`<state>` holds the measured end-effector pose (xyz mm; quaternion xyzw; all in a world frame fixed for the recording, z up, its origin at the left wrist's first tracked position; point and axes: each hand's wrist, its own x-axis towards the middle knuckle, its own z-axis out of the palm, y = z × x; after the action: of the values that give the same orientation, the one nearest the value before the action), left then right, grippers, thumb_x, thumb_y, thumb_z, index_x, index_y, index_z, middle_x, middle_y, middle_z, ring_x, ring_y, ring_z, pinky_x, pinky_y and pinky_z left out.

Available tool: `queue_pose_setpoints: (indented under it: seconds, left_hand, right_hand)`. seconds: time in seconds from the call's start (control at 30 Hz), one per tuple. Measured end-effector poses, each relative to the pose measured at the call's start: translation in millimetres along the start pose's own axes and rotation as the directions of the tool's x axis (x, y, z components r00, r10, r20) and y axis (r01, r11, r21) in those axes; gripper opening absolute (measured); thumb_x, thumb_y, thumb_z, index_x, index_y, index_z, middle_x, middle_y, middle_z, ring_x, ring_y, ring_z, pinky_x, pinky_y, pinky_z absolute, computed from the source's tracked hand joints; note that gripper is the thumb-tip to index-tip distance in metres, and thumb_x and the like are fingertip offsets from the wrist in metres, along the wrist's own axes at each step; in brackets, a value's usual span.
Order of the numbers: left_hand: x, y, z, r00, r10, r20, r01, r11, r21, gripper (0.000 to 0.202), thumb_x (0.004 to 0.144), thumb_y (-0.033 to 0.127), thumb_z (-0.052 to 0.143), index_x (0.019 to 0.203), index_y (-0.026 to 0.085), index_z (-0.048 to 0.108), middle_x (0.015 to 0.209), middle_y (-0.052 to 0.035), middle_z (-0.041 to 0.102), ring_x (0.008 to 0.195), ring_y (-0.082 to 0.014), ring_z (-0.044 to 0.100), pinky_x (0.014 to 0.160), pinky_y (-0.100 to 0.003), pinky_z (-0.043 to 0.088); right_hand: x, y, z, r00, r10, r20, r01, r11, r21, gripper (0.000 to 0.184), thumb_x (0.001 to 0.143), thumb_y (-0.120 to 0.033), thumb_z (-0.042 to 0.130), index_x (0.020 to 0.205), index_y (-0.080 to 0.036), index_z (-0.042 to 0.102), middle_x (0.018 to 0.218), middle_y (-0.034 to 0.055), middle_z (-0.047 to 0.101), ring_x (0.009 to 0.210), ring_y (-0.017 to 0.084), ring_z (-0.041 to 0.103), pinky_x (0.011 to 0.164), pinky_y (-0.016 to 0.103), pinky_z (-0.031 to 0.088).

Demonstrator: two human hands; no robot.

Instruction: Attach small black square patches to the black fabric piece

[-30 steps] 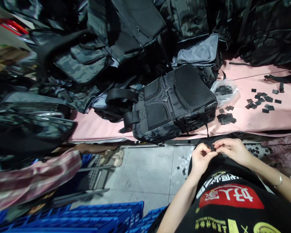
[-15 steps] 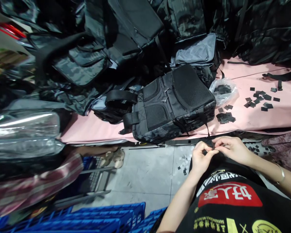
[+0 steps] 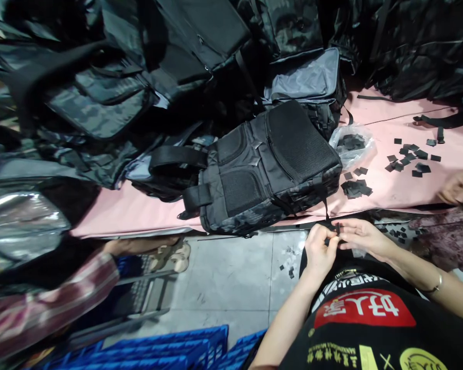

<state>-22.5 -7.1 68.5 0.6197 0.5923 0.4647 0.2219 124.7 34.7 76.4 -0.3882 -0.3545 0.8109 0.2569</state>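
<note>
A black backpack (image 3: 270, 167) with mesh back panels lies on its front on the pink table cover, its top handle toward the left. From its near right side a thin black strap (image 3: 326, 209) hangs over the table edge to my hands. My left hand (image 3: 319, 246) is closed in a pinch on the strap's end. My right hand (image 3: 364, 239) faces it, thumb and fingertips closed at a small dark piece (image 3: 337, 229) by that end. The fingers partly hide how piece and strap meet.
Small black squares (image 3: 356, 188) lie loose on the pink cover (image 3: 393, 192), beside a clear bag (image 3: 353, 146) of more. Other backpacks (image 3: 204, 36) pile up behind. Blue crates (image 3: 170, 347) stand below left. Co-workers' hands show at the right (image 3: 461, 187) and left (image 3: 119, 246).
My right fingers have spread slightly and shifted at the strap's end, while my left hand keeps its pinch. A co-worker's hand has come into view at the right. The view has turned a little.
</note>
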Motion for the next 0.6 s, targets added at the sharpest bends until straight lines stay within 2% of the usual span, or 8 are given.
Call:
queue_pose_setpoints:
  seconds: [0.17,0.37,0.6]
  left_hand:
    - [3,-5,3.1,1.0,0.005,-0.006,-0.005,1.0,0.013,0.013,0.074,0.015,0.054,0.062,0.019,0.048,0.063,0.0,0.051,0.065,-0.0139,0.05,0.061,-0.025,0.041]
    - [5,-9,6.9,0.999,0.047,-0.017,-0.046,0.996,0.076,0.012,0.074,0.013,0.052,0.064,0.019,0.049,0.064,-0.0006,0.051,0.065,-0.0135,0.05,0.06,-0.025,0.041]
    - [3,-16,12.7,0.996,0.077,-0.035,-0.071,0.985,0.156,0.011,0.075,0.012,0.05,0.067,0.019,0.05,0.066,-0.0019,0.051,0.067,-0.0146,0.051,0.06,-0.025,0.041]
  right_hand:
    - [5,-2,1,0.999,0.004,-0.032,-0.003,0.999,0.041,0.042,0.066,-0.028,0.072,0.105,-0.018,0.061,0.097,0.0067,0.066,0.087,0.017,0.063,0.074,0.03,0.053]
    - [10,-1,1,1.0,-0.004,-0.012,0.005,0.997,0.079,0.039,0.067,-0.027,0.071,0.104,-0.018,0.061,0.1,0.0073,0.064,0.089,0.017,0.061,0.077,0.03,0.05]
    - [14,-4,7,0.998,-0.059,0.018,0.058,0.994,0.093,0.032,0.071,-0.031,0.067,0.1,-0.018,0.064,0.093,0.0058,0.066,0.084,0.015,0.06,0.078,0.03,0.049]
